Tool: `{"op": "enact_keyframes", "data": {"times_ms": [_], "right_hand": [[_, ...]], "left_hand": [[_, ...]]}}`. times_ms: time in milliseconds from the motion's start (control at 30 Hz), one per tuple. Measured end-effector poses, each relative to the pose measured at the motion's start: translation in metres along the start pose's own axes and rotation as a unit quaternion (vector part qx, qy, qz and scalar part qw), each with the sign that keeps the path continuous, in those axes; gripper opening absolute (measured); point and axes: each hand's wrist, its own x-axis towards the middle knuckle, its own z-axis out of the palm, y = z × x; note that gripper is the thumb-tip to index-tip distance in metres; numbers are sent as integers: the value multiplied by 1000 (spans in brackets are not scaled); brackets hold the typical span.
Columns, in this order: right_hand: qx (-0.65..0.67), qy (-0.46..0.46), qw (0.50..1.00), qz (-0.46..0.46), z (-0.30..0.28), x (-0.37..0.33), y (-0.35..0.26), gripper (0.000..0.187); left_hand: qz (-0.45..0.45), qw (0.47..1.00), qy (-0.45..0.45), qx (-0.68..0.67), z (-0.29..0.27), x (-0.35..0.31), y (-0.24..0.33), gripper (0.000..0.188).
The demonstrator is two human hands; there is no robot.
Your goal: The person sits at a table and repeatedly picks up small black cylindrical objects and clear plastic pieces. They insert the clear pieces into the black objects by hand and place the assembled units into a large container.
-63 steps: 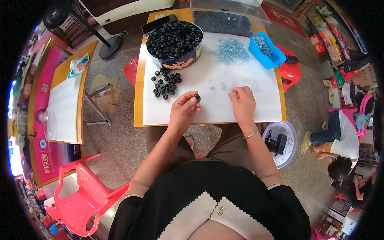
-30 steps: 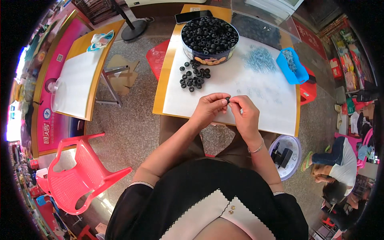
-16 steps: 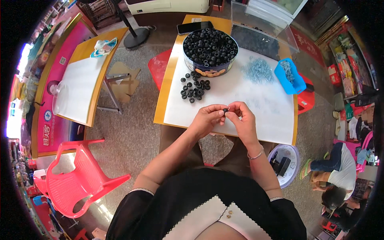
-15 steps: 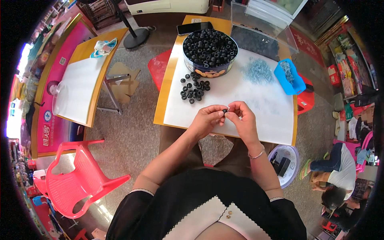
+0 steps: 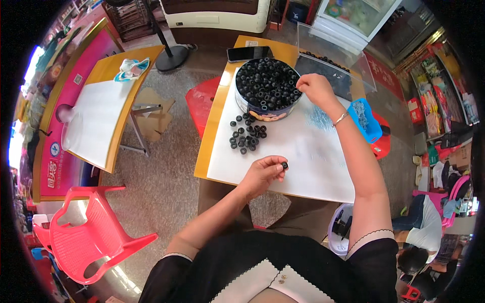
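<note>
Over the front of the white-covered table (image 5: 303, 177), my left hand (image 5: 262, 177) pinches a small round black ring (image 5: 284, 165) between thumb and fingertips. My right hand (image 5: 317, 90) is stretched forward at the right rim of a round tub (image 5: 242, 103) heaped with black rings (image 5: 268, 83). Its fingers are pressed together; whatever they hold, if anything, is hidden. Left of centre, loose black rings (image 5: 247, 136) lie scattered before the tub. Beyond my right wrist is a pile of small bluish see-through pieces (image 5: 318, 118), partly covered by my arm.
A blue basket (image 5: 371, 129) with similar bluish pieces stands at the table's right edge. Behind the tub lie a phone (image 5: 250, 53) and a see-through box (image 5: 328, 76) with black rings. A pink chair (image 5: 93, 227) stands left; a person bends down at far right.
My right hand has left my left hand and reached forward and right to the tub's rim. My left hand stays near the front edge, holding the black ring. The view has tilted slightly.
</note>
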Motion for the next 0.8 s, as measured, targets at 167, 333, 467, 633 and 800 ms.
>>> {"op": "enact_keyframes", "data": {"times_ms": [167,333,467,633,800], "right_hand": [[-44,-86,995,-39,12,21,-10,14],[66,0,997,-42,12,37,-3,14],[18,-25,999,-30,13,38,6,13],[-72,-36,995,-55,23,32,-4,14],[-180,-60,977,-92,30,37,-3,16]], "left_hand": [[-8,1000,-19,-7,-1,1,2,22],[-13,1000,-18,-8,-2,0,3,21],[-15,1000,-21,-12,0,1,4,21],[-15,1000,-23,-13,0,0,6,20],[-16,1000,-21,-11,3,-1,7,20]]}}
